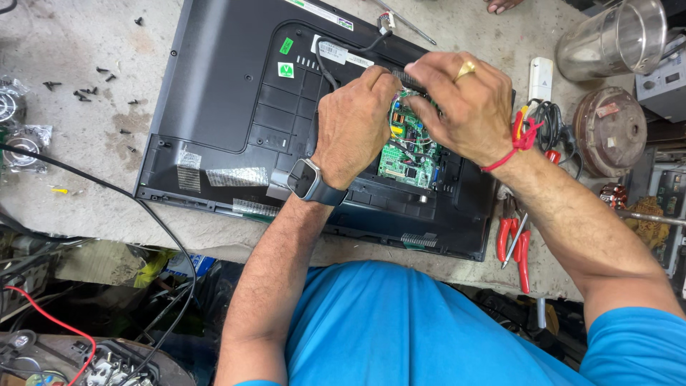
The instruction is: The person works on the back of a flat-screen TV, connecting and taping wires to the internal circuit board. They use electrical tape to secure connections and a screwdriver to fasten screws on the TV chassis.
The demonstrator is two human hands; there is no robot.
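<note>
A black flat-screen set [229, 93] lies face down on the grey workbench [71, 43], its rear cover partly off. A green circuit board [407, 161] shows in the opening. My left hand [355, 121], with a smartwatch on the wrist, is curled over the upper edge of the board. My right hand [461, 104], with a gold ring and a red thread at the wrist, meets it there. Both pinch a dark ribbed part [406, 77]; what it is stays unclear. A black cable [325, 71] loops just left of my left hand.
Loose black screws [84, 93] dot the bench at left. Red-handled pliers [513, 239] lie at the set's right edge. A white remote [541, 77], a clear jar [614, 39] and a round brown motor housing [609, 131] sit at right. Black and red wires [43, 311] hang below left.
</note>
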